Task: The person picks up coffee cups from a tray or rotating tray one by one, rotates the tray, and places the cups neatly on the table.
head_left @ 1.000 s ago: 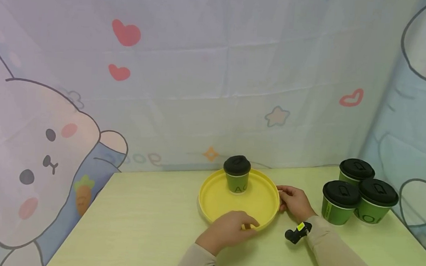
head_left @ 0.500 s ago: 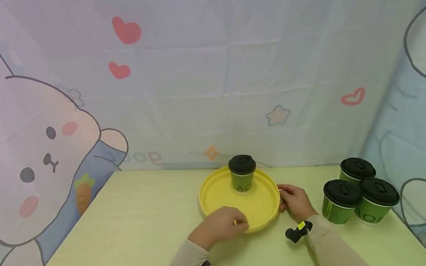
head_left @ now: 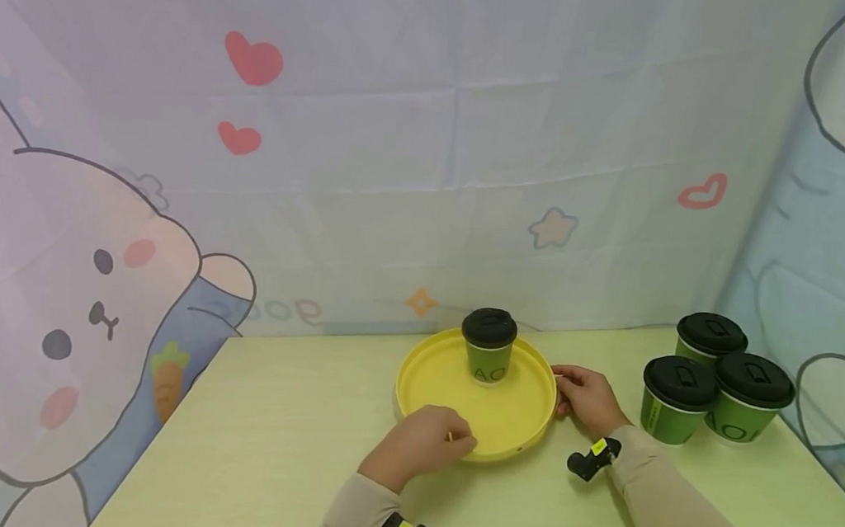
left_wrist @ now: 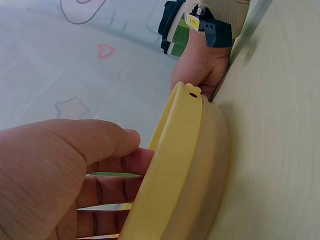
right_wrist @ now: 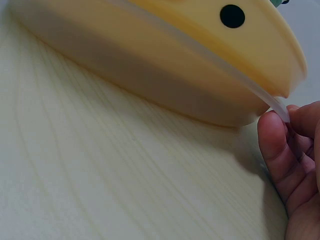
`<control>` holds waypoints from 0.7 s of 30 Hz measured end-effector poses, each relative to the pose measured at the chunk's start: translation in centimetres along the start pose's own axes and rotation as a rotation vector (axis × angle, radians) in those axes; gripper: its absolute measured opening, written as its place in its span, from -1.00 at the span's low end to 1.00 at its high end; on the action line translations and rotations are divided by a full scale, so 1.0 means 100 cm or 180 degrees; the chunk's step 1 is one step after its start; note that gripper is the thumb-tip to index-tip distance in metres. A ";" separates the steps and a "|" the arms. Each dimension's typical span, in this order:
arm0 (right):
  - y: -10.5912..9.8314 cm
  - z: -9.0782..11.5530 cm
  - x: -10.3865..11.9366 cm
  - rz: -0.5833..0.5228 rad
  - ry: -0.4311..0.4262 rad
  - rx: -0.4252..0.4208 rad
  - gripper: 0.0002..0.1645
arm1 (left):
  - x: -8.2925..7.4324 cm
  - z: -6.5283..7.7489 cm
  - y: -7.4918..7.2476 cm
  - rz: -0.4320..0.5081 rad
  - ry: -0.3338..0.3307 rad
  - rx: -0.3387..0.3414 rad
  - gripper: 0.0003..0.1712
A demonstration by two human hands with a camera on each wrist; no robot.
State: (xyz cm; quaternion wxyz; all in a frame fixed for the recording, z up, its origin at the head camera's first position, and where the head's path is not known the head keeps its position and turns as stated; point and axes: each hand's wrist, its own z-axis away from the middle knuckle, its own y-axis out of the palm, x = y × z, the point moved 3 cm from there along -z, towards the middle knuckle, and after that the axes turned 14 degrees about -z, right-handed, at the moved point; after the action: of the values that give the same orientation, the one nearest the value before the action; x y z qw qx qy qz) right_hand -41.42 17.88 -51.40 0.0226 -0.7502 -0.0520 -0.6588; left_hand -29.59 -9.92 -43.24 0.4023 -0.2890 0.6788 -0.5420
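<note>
A round yellow tray point(head_left: 456, 398) rests on the table, with a pale lower part point(right_wrist: 190, 95) beneath it. One green paper cup point(head_left: 489, 347) with a black lid stands upright on the tray, toward the back. At the near left rim is my left hand point(head_left: 419, 441); in the left wrist view its fingers point(left_wrist: 107, 190) reach over the inner side of the rim, fingertips hidden behind the tray wall. My right hand point(head_left: 590, 401) is at the tray's right side. Seen from the right wrist, its thumb and finger pinch a thin pale edge point(right_wrist: 280, 111) under the yellow wall.
Several more cups like it, black-lidded and green, stand grouped at the back right; the nearest cup point(head_left: 678, 399) is close to my right wrist. A printed cloth point(head_left: 370, 168) hangs behind the table point(head_left: 284, 418).
The tray has turned: its cup has shifted right at the back, and a dark dot now shows on the near rim. My left hand has moved left along the rim. The right hand stays put.
</note>
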 end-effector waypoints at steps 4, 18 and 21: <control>0.001 0.001 0.001 -0.0009 0.0014 0.0001 -0.57 | 0.002 0.000 -0.001 0.0031 0.0014 0.0025 -0.76; 0.000 -0.001 -0.002 -0.0052 -0.0019 0.0021 -0.57 | 0.028 0.006 -0.007 -0.0147 -0.0624 -0.1165 -0.78; -0.001 -0.001 -0.001 -0.0082 -0.0038 0.0046 -0.58 | 0.045 0.007 -0.005 0.0121 -0.1118 -0.1643 -0.71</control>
State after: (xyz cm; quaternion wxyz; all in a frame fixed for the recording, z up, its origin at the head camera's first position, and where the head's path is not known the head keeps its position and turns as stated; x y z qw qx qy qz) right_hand -41.49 17.92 -51.54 0.0192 -0.7532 -0.0665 -0.6541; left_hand -31.32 -14.09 -43.90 0.4368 -0.4581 0.7194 -0.2860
